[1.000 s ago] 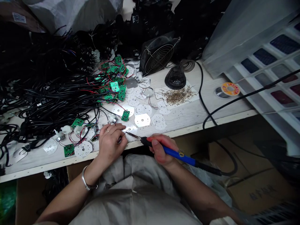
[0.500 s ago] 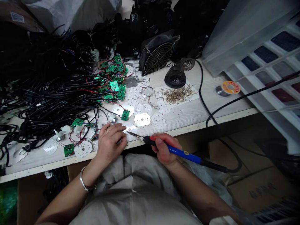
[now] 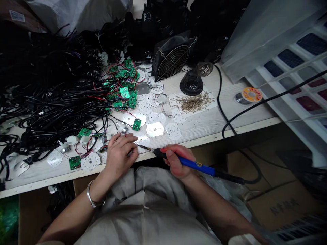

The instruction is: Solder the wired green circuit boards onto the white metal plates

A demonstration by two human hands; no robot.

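My right hand point(image 3: 180, 161) grips the blue handle of a soldering iron point(image 3: 196, 165), its tip pointing left. That tip is beside the fingers of my left hand point(image 3: 121, 153), at a white disc board point(image 3: 142, 140) near the table's front edge. My left hand is bent over the board with its fingers curled together; what they pinch is too small to make out. A small green circuit board point(image 3: 136, 125) lies just behind the fingers. Further right are a shiny octagonal plate point(image 3: 155, 130) and another white disc point(image 3: 173, 131).
Black cables point(image 3: 63, 102) and green boards point(image 3: 124, 92) pile up at the left. A fan point(image 3: 173, 61), a dark iron stand point(image 3: 191, 82) and brown debris point(image 3: 195, 102) are behind. A solder spool point(image 3: 251, 95) sits right, near a hanging cord and plastic drawers point(image 3: 288, 78).
My right hand and the soldering iron have shifted slightly left, bringing the tip closer to my left fingers. My left hand has barely moved.
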